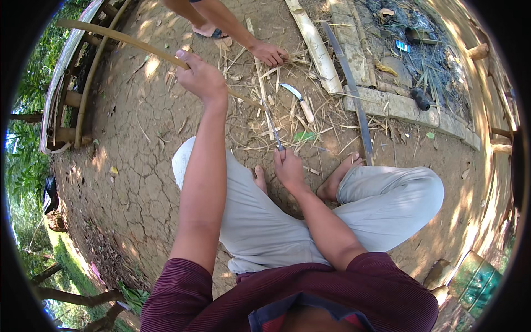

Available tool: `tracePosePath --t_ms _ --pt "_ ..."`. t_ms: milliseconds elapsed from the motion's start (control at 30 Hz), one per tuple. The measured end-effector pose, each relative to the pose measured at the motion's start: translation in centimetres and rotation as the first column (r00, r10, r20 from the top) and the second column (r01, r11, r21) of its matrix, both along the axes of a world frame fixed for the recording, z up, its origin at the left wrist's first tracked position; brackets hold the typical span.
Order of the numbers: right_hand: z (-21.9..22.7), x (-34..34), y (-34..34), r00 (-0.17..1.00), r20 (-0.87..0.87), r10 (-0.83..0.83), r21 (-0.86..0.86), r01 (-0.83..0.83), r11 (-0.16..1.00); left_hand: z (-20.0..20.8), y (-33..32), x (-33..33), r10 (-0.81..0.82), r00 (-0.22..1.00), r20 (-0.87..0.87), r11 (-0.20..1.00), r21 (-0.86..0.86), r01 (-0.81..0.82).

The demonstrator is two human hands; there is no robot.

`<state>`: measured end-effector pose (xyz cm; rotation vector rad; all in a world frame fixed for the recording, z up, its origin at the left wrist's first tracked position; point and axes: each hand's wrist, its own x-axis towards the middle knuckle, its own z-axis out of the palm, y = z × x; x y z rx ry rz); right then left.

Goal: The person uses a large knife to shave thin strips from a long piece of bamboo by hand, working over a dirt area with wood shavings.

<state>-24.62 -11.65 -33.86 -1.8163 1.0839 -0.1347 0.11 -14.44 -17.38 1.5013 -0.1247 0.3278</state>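
A long tan strip (130,40) slants down from beyond the left grip (202,77), whose fingers are clamped around it, its lower end reaching toward the right grip. Another person's hand (269,53) touches the ground to the right of the left grip, among scattered slivers. The right grip (289,169) is closed around the dark handle of a slim knife (271,123), its blade pointing away, tip near the strip's lower end. Just beyond the right grip lies a curved knife (299,103); farther off to its right, a pale split pole (316,47), then a long dark flat bar (349,91).
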Motion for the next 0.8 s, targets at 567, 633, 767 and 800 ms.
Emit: tracePosePath --t_ms 567,633,767,800 --pt "0.1 0.2 0.2 0.998 0.061 -0.015 -0.033 0.018 0.999 -0.4 -0.5 0.1 -0.020 0.998 -0.063 0.998 -0.057 0.017" --pt "-3.2 -0.7 0.5 1.000 -0.026 -0.011 -0.069 0.009 0.998 -0.3 -0.7 0.0 -0.001 0.999 -0.044 1.000 -0.008 0.001" --pt "-5.8 -1.9 0.6 0.984 -0.175 0.014 0.033 -0.009 0.999 -0.4 -1.3 -0.1 0.045 0.999 -0.016 0.998 0.036 -0.045" --pt "-4.9 -1.7 0.3 0.980 -0.195 0.025 0.084 -0.009 0.996 -0.4 -1.2 0.0 0.034 0.999 -0.031 0.999 0.017 -0.033"
